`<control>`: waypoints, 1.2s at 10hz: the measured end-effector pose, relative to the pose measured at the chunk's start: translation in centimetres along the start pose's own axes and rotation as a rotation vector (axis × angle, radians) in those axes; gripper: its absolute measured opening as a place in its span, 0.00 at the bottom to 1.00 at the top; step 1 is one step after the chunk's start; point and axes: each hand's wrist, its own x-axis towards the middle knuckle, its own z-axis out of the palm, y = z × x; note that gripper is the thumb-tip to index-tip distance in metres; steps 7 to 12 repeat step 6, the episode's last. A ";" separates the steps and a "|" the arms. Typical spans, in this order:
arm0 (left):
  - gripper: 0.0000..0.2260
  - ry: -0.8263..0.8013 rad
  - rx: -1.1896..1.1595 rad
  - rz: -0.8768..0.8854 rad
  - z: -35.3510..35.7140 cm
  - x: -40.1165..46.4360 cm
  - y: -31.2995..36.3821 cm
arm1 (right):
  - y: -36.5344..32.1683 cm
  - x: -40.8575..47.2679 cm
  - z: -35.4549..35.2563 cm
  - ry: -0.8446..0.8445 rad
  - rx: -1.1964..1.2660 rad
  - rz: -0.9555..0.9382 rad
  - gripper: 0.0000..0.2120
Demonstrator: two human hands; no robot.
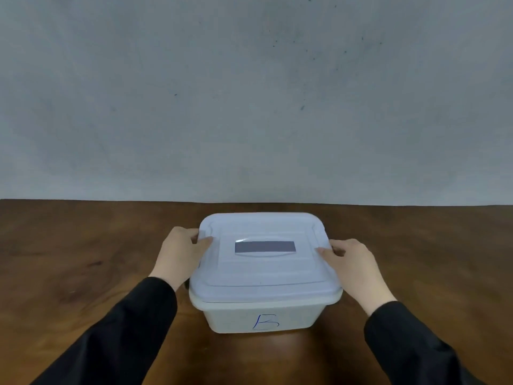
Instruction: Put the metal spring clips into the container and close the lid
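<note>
Both hands, left hand (181, 252) and right hand (351, 263), pinch the lid (263, 270) edges between thumb and fingers, so I'd press evenly down onto the container (261, 318) till it seats.

Pale lid (263, 270) sits flat on the B-marked white container (263, 318).

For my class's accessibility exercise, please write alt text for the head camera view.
Two hands, left hand and right hand, grip opposite side edges of a pale lid sitting on a white container marked "B". It stands on a dark wooden table before a grey wall; no clips are visible.
</note>
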 end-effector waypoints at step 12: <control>0.31 -0.287 -0.127 -0.100 -0.3 -2.0 -1.9 | 2.6 0.5 0.4 0.012 -0.017 0.124 0.18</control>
